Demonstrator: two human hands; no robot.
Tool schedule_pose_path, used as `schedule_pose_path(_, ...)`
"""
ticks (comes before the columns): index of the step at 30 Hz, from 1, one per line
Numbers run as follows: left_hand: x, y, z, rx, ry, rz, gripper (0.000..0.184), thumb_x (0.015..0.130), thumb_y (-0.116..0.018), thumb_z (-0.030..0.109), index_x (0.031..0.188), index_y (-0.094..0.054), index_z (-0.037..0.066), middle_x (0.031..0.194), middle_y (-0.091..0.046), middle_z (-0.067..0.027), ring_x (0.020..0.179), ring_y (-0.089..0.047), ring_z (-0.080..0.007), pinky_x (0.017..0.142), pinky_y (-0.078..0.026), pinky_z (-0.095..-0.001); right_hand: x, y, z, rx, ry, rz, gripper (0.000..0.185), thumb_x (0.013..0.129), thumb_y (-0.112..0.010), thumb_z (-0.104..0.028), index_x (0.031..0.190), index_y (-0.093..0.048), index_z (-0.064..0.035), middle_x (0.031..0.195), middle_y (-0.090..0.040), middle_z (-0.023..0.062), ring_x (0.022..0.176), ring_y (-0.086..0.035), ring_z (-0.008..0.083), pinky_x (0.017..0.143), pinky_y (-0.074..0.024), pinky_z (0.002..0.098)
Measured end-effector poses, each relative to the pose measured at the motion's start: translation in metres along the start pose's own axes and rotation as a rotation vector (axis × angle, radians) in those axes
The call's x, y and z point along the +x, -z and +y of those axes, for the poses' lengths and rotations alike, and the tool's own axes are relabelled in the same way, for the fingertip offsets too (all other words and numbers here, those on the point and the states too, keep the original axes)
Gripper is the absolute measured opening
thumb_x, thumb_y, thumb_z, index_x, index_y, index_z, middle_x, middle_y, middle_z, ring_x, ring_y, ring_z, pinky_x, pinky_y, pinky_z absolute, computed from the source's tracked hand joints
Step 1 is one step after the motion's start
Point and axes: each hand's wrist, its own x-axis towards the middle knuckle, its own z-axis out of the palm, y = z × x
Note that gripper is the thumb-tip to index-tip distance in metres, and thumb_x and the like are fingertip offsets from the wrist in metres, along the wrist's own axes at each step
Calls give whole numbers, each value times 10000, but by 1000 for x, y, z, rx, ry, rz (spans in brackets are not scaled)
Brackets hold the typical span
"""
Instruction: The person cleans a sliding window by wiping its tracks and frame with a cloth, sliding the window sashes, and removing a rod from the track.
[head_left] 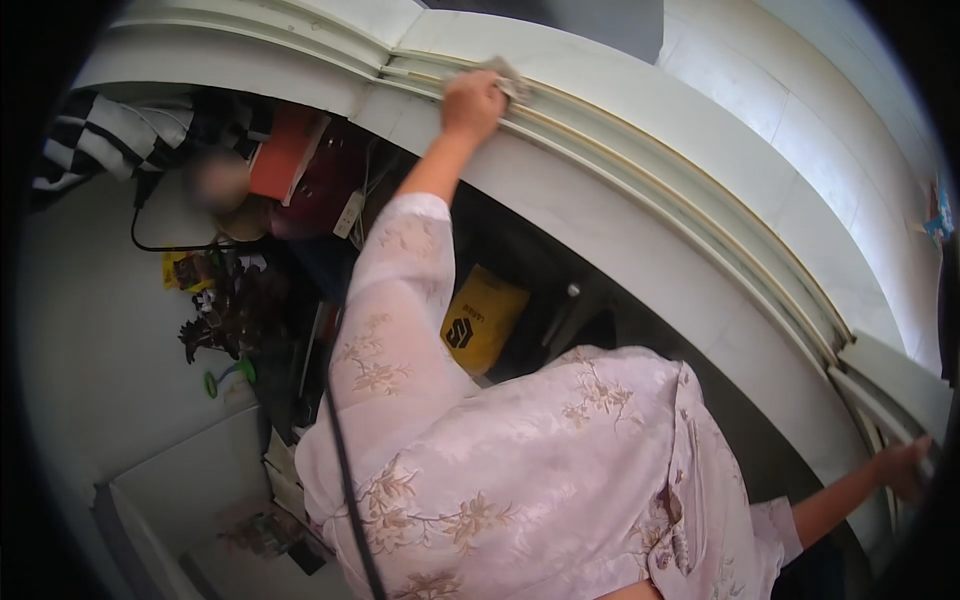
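My left hand (472, 105) is closed round a crumpled grey-beige cloth (512, 84). It presses the cloth onto the pale sliding-window track (640, 135), whose grooves curve from the upper left to the lower right. At the far right, close to the dark edge of the view, my right hand (903, 470) has its fingers curled beside the white window frame (895, 395). A greyish thing shows at those fingers, too dim to name.
Below the track runs a white tiled ledge (600, 205). Beneath it are a yellow bag (484, 318), a power strip (349, 214), an orange-red box (285, 155) and a black-and-white checked cloth (120, 135). A black cable (338, 430) hangs across my sleeve. Pale tiles (770, 110) lie beyond the window.
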Motion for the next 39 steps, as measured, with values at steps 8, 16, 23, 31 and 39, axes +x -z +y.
schedule_pose_path(8,49,19,-112,241,500,-202,351,736,-405,308,926,-608,93,965,-580,-140,875,-541,-329,777,-423,-388,48,11,-27,48,-42,39,462,782,-509,-430,1116,-415,-126,1183,-323,239,1041,-359,377,804,-331,509)
schedule_pose_path(16,-2,30,32,-113,-103,-319,287,670,-554,331,862,-574,118,852,-581,-75,810,-537,-265,714,-434,-361,62,12,-59,171,-162,85,552,759,-524,-464,1117,-394,-64,1175,-324,252,1029,-363,376,811,-328,502)
schedule_pose_path(23,36,35,-118,385,213,-303,288,751,-420,274,890,-587,84,904,-588,-105,877,-526,-296,846,-354,-387,62,12,-74,159,-175,73,634,740,-537,-494,1117,-376,-10,1168,-325,264,1019,-366,376,816,-326,496)
schedule_pose_path(31,42,19,-98,292,249,-211,285,715,-420,244,822,-599,50,884,-586,-161,826,-557,-311,771,-414,-406,64,6,-85,199,-207,90,731,717,-552,-528,1117,-355,52,1161,-326,276,1008,-369,376,823,-324,489)
schedule_pose_path(39,0,10,88,-385,121,-249,239,685,-426,251,770,-576,86,772,-578,-134,736,-547,-303,664,-435,-397,69,11,-85,210,-244,221,830,695,-567,-562,1118,-334,113,1153,-327,289,996,-373,375,830,-321,483)
